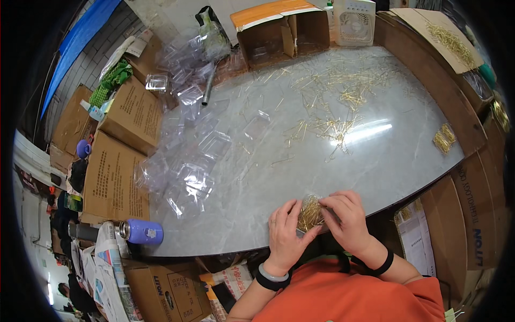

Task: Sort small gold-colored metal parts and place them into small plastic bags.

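At the table's front edge, my left hand and my right hand close around a small clear plastic box filled with thin gold-coloured wire pieces. The left fingers press its left side, and the right fingers and thumb grip the right side. Whether the lid is closed cannot be made out. Beyond my hands, a loose pile of gold wire pieces lies on the grey marbled table, several bent at one end. To the left spread many clear plastic boxes, in a jumbled heap.
A purple bottle lies at the table's front left corner. Cardboard boxes line the left side. An orange-topped carton and a white fan stand at the back. A bundle of gold wires rests near the right edge.
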`<state>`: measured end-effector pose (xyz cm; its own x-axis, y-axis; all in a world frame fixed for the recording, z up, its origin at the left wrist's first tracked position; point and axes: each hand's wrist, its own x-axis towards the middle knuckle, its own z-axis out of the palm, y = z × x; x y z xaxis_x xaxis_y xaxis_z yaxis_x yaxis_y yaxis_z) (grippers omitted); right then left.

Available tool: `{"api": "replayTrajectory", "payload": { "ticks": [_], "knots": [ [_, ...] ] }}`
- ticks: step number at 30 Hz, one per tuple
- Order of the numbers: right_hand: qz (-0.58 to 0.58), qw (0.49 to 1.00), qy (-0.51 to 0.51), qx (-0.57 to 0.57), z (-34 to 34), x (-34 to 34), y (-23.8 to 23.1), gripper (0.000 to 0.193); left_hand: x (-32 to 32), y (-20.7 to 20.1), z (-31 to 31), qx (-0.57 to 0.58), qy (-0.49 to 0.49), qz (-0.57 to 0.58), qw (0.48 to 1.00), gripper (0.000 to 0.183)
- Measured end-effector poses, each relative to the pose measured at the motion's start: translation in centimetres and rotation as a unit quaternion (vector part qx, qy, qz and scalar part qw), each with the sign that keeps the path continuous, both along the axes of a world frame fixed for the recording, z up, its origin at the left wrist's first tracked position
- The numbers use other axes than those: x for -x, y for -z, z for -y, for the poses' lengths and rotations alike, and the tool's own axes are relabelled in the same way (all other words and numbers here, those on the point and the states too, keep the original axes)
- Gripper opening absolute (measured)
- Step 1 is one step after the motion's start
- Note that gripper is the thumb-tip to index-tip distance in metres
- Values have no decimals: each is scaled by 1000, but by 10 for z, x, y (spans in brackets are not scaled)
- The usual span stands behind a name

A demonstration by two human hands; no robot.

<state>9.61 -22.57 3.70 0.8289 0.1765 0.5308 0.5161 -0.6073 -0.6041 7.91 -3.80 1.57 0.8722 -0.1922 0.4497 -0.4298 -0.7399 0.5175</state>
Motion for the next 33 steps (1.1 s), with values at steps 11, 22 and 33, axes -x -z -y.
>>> {"api": "replayTrajectory", "payload": {
  "ticks": [11,22,33],
  "knots": [
    [-31,994,-50,-90,-4,-5,-2,26,1,5,-4,13,13,4,1000,77],
    [-50,992,4,-112,0,-8,5,24,4,4,-2,28,20,-9,999,72],
    [-8,996,-30,-82,-10,-11,-3,24,3,0,-2,-7,43,-3,999,66]
  ]
}}
